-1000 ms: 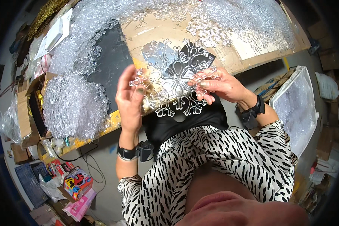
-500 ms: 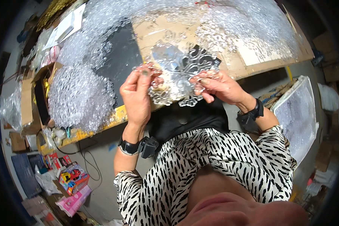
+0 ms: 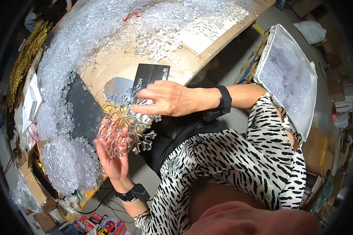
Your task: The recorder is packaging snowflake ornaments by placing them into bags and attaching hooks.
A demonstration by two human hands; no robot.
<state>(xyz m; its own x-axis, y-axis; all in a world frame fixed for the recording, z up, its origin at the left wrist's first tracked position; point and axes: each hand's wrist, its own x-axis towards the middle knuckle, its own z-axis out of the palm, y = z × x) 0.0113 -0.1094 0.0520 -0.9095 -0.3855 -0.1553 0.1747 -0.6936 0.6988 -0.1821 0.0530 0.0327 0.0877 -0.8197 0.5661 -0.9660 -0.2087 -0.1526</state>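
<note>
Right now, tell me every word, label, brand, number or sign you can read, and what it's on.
Black card on the table: pale lettering shows, partly behind the right hand; I won't copy out printed words.
Colourful box at the lower left edge: any print is too small to read.
White papers at the left: no text I can make out.

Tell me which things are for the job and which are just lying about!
Job: snowflake, touched by left hand and right hand; clear heap, probably more of the same; table.

Lying about, it seems: gold bundle; white papers; cardboard box.
</note>
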